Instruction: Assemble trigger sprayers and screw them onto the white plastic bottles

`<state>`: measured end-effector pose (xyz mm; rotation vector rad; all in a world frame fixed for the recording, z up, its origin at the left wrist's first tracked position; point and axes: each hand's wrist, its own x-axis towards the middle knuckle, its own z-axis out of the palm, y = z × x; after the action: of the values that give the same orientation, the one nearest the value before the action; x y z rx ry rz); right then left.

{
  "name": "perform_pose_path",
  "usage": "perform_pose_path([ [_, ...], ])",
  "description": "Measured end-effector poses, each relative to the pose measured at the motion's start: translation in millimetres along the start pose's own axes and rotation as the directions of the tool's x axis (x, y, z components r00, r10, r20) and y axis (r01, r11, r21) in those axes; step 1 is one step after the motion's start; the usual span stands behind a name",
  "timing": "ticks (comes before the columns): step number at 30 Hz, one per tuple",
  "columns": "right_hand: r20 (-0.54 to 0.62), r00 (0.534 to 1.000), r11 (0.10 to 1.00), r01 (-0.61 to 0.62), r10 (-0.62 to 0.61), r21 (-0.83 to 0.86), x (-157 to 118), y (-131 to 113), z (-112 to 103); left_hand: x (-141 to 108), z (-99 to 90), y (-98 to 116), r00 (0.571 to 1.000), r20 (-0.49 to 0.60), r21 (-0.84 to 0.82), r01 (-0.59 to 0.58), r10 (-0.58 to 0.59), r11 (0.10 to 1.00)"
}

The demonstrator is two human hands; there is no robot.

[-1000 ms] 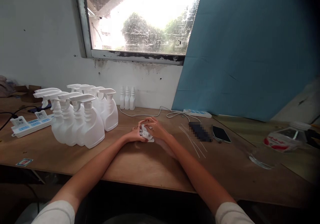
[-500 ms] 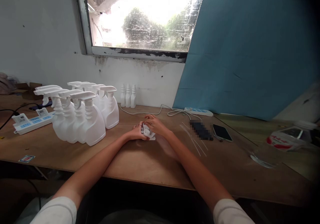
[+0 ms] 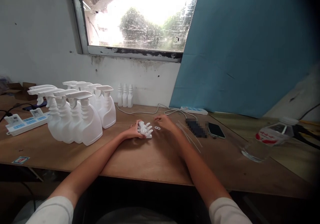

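My left hand (image 3: pixel 133 130) is wrapped around a bunch of white spray trigger heads (image 3: pixel 145 130) low over the table, their round collars facing up and the levers pointing right. My right hand (image 3: pixel 163 121) is apart from them, a little to the right, with its fingers drawn together. What it pinches, if anything, is too small to make out. Small white rings (image 3: pixel 157 128) lie on the wood between the hands, just below the right fingertips.
White spray bottles (image 3: pixel 90 124) stand grouped on the left, beside a power strip (image 3: pixel 27 121). Three slim bottles (image 3: pixel 125 96) stand by the wall. To the right are thin tubes (image 3: pixel 188 137), a pixelated dark object (image 3: pixel 197 128), a phone (image 3: pixel 216 130) and a clear plastic bottle (image 3: pixel 270 139).
My right hand has left the trigger heads and moved to the right, uncovering them and the small rings. My left hand keeps its hold. The whole view has shifted slightly.
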<state>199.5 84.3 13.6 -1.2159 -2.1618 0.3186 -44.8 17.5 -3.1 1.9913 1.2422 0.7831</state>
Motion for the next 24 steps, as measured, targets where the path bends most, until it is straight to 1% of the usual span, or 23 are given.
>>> perform_pose_path([
  [2,0.083,0.996,0.999,-0.044,0.046,-0.022,-5.0,14.2,-2.3,0.1,-0.4,0.0,1.0,0.017,0.023,0.02,-0.02,1.0],
  [4,0.149,0.986,0.996,-0.078,0.082,-0.033,-8.7,22.5,1.2,-0.2,-1.3,1.2,0.999,0.037,0.043,0.029,-0.03,0.999],
  [7,0.184,0.976,0.993,-0.107,0.114,-0.048,-10.1,24.9,9.3,-0.3,-2.6,2.0,0.999,0.043,0.043,0.012,-0.014,0.999],
  [12,0.155,0.982,0.992,-0.103,0.112,-0.068,-11.2,18.1,12.9,-0.3,-2.8,-1.0,0.999,0.034,0.023,-0.008,0.007,1.0],
  [14,0.118,0.988,0.992,-0.089,0.098,-0.084,-11.8,13.3,11.6,-0.5,-2.4,-2.0,1.0,0.022,0.018,-0.008,0.008,1.0],
  [17,0.025,0.997,0.991,-0.068,0.071,-0.113,-9.3,0.3,8.3,-0.1,-1.6,-3.4,0.999,0.03,0.037,0.011,-0.012,0.999],
  [19,-0.044,0.998,0.992,-0.044,0.039,-0.117,-6.5,-13.9,6.0,0.8,-1.1,-4.5,0.999,0.038,0.046,0.022,-0.024,0.999],
  [21,-0.093,0.995,0.994,0.031,-0.041,-0.103,-5.0,-31.4,5.0,1.6,-1.0,-5.0,0.999,0.042,0.058,0.023,-0.025,0.998],
  [23,-0.084,0.976,0.975,0.194,-0.203,-0.108,-6.1,-49.1,6.0,1.3,-1.6,-3.8,0.999,0.043,0.076,0.02,-0.023,0.997],
  [24,-0.05,0.953,0.948,0.29,-0.298,-0.129,-7.4,-56.9,7.2,0.7,-2.2,-2.5,0.999,0.044,0.083,0.02,-0.024,0.996],
])
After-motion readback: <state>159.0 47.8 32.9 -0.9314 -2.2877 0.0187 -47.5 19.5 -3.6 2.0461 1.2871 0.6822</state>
